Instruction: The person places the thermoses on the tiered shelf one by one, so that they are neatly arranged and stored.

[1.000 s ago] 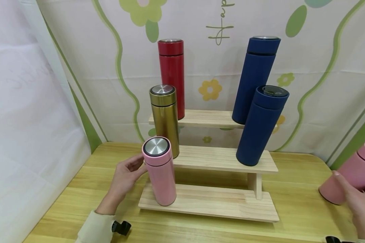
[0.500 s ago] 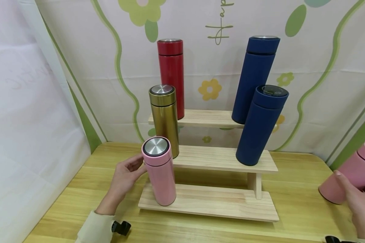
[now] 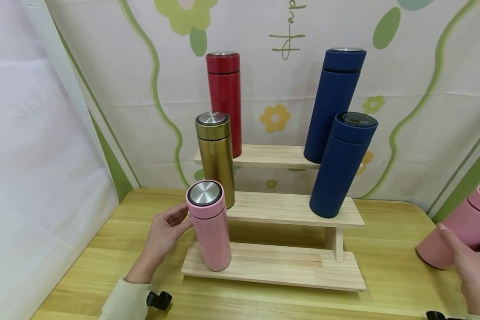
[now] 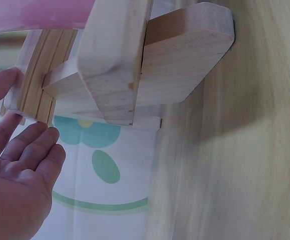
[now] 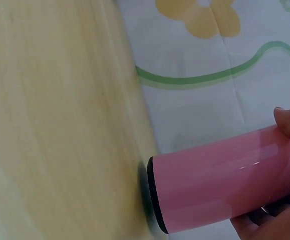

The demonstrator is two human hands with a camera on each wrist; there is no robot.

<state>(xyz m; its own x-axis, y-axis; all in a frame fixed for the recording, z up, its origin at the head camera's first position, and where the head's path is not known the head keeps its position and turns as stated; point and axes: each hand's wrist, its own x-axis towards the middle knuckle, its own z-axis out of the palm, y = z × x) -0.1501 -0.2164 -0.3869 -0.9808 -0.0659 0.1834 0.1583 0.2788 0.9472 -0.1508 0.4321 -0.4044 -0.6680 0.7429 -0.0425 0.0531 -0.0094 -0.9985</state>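
Note:
My left hand (image 3: 164,233) is at the left end of the wooden three-tier display rack (image 3: 280,266). In the left wrist view, the thumb and forefinger pinch the end of a shelf (image 4: 39,75), while the other fingers are loosely bent below it. A pink thermos (image 3: 212,235) stands on the lowest tier beside this hand. At the far right, my right hand (image 3: 476,271) grips a second pink thermos (image 3: 456,233) round its body. That thermos's dark base is close to the tabletop in the right wrist view; whether it touches is unclear. The frame edge cuts off its lid.
A gold thermos (image 3: 216,164) and a blue thermos (image 3: 340,173) stand on the middle tier. Behind them, a red thermos (image 3: 226,102) and another blue thermos (image 3: 332,106) occupy the top tier. A flowered cloth (image 3: 272,80) hangs behind the wooden table (image 3: 388,253).

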